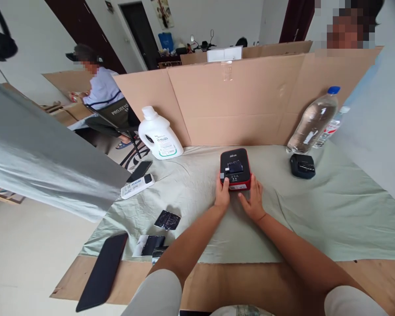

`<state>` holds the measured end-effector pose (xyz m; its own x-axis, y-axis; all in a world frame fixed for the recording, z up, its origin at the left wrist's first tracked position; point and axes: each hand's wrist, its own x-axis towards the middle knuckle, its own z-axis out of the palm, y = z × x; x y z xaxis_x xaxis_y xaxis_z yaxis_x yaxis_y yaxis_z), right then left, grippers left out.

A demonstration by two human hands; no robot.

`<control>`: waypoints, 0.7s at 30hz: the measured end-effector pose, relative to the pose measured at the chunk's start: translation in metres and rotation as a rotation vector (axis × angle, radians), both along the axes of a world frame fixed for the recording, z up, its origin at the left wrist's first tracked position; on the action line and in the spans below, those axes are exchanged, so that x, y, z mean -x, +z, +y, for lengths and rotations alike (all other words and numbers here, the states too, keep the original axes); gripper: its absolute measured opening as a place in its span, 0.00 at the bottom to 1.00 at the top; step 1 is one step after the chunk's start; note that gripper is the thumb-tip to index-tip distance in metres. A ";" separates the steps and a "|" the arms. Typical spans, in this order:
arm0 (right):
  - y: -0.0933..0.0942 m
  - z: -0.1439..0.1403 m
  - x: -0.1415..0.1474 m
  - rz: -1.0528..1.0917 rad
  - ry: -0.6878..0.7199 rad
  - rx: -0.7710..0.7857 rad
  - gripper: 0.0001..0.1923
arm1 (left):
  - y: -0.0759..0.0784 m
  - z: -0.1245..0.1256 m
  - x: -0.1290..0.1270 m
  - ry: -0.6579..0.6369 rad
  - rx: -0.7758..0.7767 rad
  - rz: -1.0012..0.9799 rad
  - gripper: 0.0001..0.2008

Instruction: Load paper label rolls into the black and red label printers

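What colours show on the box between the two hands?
The box is mostly black on top with red sides; head view.

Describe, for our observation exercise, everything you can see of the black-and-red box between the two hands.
The box has rounded corners, a black top and red sides. Pale lettering, a glossy dark patch and small marks show on top; a pale label is on the near side. It looks rigid and closed; whether card or plastic, I cannot tell. It lies top up, apparently on the pale green cloth. The left hand grips its left side, thumb on top; the right hand's fingers lie along its right.
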<state>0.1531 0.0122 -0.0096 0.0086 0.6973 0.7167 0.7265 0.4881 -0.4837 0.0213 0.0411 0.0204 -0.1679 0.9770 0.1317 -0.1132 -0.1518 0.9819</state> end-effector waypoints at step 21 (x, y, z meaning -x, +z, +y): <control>0.000 -0.137 0.000 0.159 -0.033 0.196 0.42 | -0.009 -0.138 -0.019 0.049 0.066 0.244 0.33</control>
